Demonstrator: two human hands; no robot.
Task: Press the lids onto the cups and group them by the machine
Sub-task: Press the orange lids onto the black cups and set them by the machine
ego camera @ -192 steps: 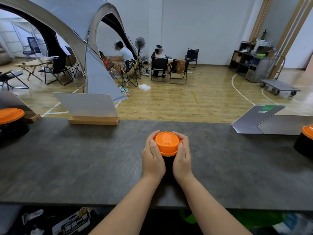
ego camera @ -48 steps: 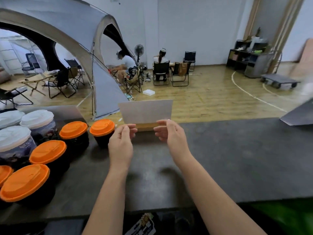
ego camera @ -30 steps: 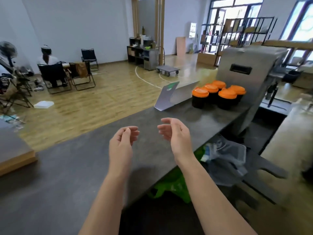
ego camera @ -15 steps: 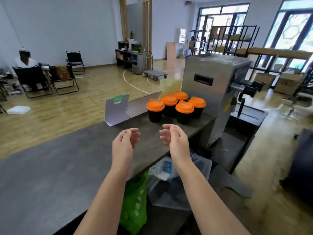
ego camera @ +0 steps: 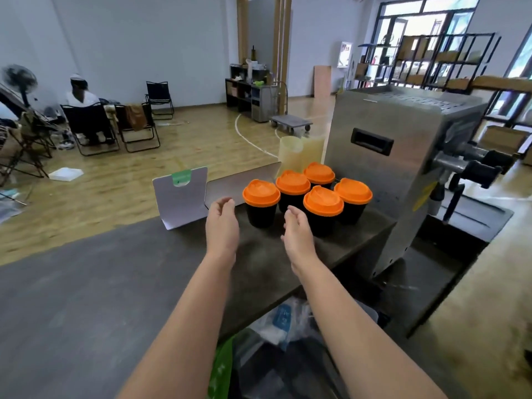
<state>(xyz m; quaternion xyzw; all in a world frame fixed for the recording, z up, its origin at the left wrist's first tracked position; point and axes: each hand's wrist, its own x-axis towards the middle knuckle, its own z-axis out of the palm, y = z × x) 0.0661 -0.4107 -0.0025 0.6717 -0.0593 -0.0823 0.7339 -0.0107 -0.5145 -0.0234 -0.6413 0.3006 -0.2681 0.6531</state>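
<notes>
Several black cups with orange lids stand grouped on the dark counter (ego camera: pixel 86 298) beside the steel machine (ego camera: pixel 403 174). The nearest-left cup (ego camera: pixel 261 201) sits just ahead of my hands. My left hand (ego camera: pixel 222 226) and my right hand (ego camera: pixel 296 234) hover over the counter, palms facing each other, fingers loosely curved, holding nothing. The left hand is just left of that cup; the right hand is in front of the cup (ego camera: pixel 323 210) at the group's near side.
A folded grey card stand (ego camera: pixel 180 197) and a grey panel (ego camera: pixel 239 184) stand left of the cups. Translucent containers (ego camera: pixel 299 154) sit behind them. Plastic bags (ego camera: pixel 276 341) lie below the counter's edge. A person sits on chairs (ego camera: pixel 86 125) across the wooden floor.
My view has swung from the left cup cluster to the machine end of the counter. Both empty hands have moved closer to the grouped cups.
</notes>
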